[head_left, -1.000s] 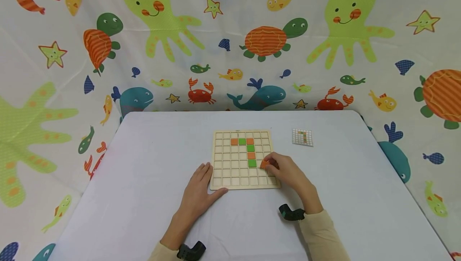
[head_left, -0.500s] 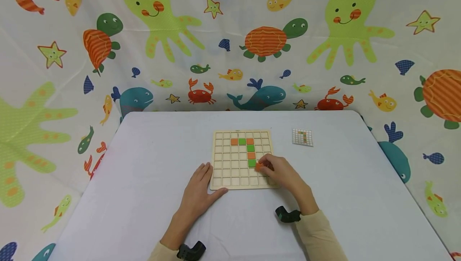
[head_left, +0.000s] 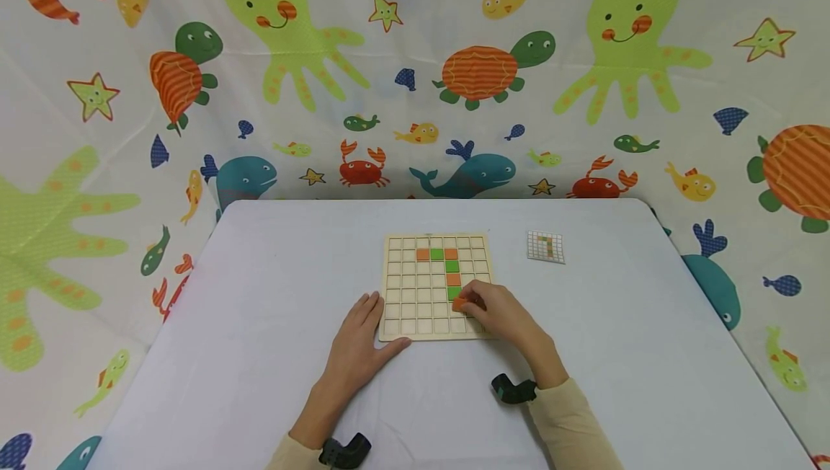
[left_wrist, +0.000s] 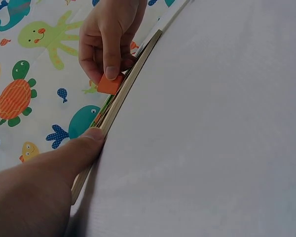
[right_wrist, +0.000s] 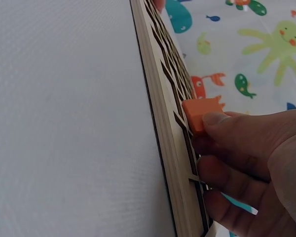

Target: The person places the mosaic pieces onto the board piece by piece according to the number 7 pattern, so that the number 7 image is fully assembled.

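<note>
A wooden grid board (head_left: 415, 308) lies on the white table, with square cells across it. Orange and green tiles fill several cells: a short row near the top, then a column running down, ending in a green tile (head_left: 454, 293). Between thumb and fingers, my right hand (head_left: 502, 311) pinches an orange tile (right_wrist: 200, 111) by its edge, just below that green tile. The tile is tilted over the board. My left hand (head_left: 357, 344) lies along the board's left side, its fingers straight and its thumb (left_wrist: 91, 136) touching the near edge.
A small pattern card (head_left: 545, 246) with a printed grid lies right of the board. The white tabletop (head_left: 259, 297) extends around both. Behind it hangs a curtain (head_left: 415, 59) printed with sea animals. Black cameras sit on both wrists.
My right hand has moved left and slightly down across the board with the orange tile, from right of the lowest green tile to just below it. The left hand stays put.
</note>
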{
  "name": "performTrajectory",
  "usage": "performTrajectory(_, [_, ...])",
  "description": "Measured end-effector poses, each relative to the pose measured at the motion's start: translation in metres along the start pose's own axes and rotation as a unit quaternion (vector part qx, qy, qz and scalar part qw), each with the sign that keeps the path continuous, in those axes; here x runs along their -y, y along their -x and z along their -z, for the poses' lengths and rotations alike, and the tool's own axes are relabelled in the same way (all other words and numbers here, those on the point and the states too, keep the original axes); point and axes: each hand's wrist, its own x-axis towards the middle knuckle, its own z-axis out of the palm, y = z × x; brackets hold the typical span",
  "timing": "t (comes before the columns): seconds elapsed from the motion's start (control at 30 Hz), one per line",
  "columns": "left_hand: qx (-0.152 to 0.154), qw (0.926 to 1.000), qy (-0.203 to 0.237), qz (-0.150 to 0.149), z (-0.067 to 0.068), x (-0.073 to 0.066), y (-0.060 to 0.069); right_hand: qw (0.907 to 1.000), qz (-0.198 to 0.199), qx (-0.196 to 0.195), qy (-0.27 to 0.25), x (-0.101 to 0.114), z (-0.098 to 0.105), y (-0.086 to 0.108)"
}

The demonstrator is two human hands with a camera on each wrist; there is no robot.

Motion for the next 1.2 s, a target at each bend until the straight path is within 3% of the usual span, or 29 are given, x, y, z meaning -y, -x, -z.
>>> performTrajectory(0.53, [-0.007,0.9999,-0.003,-0.01,-0.0002,0.0003,-0.0008,0.999,0.03,-0.018,0.026,0.003,-0.003,0.0009])
performTrajectory(0.87, [-0.007,0.9999,-0.002,-0.009,0.0,0.0006,-0.0011,0.996,0.062,-0.054,0.036,0.0003,-0.0076,0.0011])
performTrajectory(1.2, [-0.004,1.0,-0.003,-0.007,0.001,-0.0007,-0.0004,0.9963,0.061,-0.047,0.039,-0.0007,-0.0098,0.0002])
